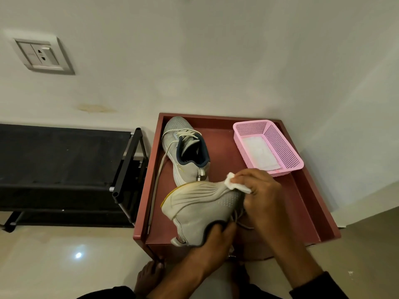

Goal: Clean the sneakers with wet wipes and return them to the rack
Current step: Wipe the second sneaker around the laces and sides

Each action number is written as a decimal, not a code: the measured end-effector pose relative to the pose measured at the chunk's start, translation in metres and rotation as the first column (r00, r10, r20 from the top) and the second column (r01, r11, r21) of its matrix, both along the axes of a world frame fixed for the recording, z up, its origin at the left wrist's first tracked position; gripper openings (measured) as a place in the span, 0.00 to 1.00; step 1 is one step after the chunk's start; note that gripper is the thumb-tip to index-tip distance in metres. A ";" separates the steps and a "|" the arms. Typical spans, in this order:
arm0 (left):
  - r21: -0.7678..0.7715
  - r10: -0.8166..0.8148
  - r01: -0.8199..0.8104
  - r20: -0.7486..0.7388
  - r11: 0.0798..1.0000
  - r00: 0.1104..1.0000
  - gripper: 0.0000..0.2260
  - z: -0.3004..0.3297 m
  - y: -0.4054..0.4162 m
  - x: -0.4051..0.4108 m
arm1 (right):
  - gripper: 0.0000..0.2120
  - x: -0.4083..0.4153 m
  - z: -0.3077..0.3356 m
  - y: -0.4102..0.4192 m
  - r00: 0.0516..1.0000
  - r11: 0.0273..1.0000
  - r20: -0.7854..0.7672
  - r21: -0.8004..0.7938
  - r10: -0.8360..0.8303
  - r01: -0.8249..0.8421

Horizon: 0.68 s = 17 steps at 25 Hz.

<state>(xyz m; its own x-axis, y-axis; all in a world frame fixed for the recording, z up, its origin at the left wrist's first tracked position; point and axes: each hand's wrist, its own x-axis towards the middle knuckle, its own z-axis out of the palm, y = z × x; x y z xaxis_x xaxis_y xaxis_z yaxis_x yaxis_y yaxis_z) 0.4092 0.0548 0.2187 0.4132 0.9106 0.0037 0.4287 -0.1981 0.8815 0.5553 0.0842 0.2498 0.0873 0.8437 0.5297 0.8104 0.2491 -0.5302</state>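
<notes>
We tilt one grey sneaker [200, 206] sole-outward, left hand [216, 236] gripping its collar, so our right hand [261, 195], pinching the wet wipe [235, 183], reaches the toe.

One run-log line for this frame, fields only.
step: wiping | left hand: grips held sneaker | right hand: presses wet wipe on it | second sneaker: on red tray

One camera sits on my head, looking forward and steeply down, close over my hands [262, 198] and the tray [311, 203], with the wall [194, 50] ahead and the floor [54, 255] below.
</notes>
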 end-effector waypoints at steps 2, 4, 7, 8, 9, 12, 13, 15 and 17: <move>-0.192 0.067 -0.049 0.090 0.980 0.994 0.09 -0.007 -0.002 0.003 | 0.16 0.011 0.002 0.001 0.991 0.990 0.020 -0.037 -0.136 0.137; -0.275 0.106 -0.062 0.149 0.959 0.983 0.08 -0.002 -0.004 0.007 | 0.15 -0.010 0.005 -0.004 0.998 0.998 -0.018 -0.009 -0.067 0.067; -0.425 0.124 -0.015 0.231 0.905 0.965 0.09 0.003 -0.003 0.013 | 0.11 -0.043 0.005 -0.013 0.973 0.985 -0.165 -0.030 0.163 -0.170; -0.436 0.092 0.020 0.235 0.900 0.968 0.10 0.003 -0.005 0.011 | 0.13 -0.044 0.005 -0.013 0.964 0.979 -0.178 -0.023 0.196 -0.203; -0.434 0.088 0.015 0.216 0.901 0.972 0.11 0.004 -0.004 0.010 | 0.14 -0.039 0.003 -0.012 0.972 0.981 -0.143 -0.014 0.189 -0.192; -0.473 0.171 -0.068 0.177 0.878 0.969 0.12 0.012 0.002 0.006 | 0.15 0.002 -0.003 -0.002 1.000 0.999 -0.007 0.017 -0.030 0.030; -0.388 0.166 -0.109 0.117 0.915 0.979 0.10 0.011 0.000 0.005 | 0.16 0.015 -0.004 0.000 0.991 0.990 -0.009 -0.013 -0.137 0.137; -0.472 0.140 -0.050 0.157 0.880 0.978 0.14 0.009 0.000 0.002 | 0.18 0.021 -0.003 -0.002 0.964 0.963 -0.034 -0.062 -0.263 0.261; -0.321 0.137 -0.107 0.072 0.941 0.988 0.16 0.004 -0.004 0.002 | 0.16 0.000 0.000 -0.008 0.991 0.991 -0.034 -0.017 -0.132 0.131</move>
<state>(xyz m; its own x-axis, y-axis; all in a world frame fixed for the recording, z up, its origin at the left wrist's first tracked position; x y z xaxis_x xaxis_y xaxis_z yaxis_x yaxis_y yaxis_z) 0.4115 0.0512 0.2228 0.3100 0.9147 -0.2592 0.3467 0.1451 0.9267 0.5549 0.0760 0.2503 0.2160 0.8312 0.5123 0.8166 0.1339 -0.5615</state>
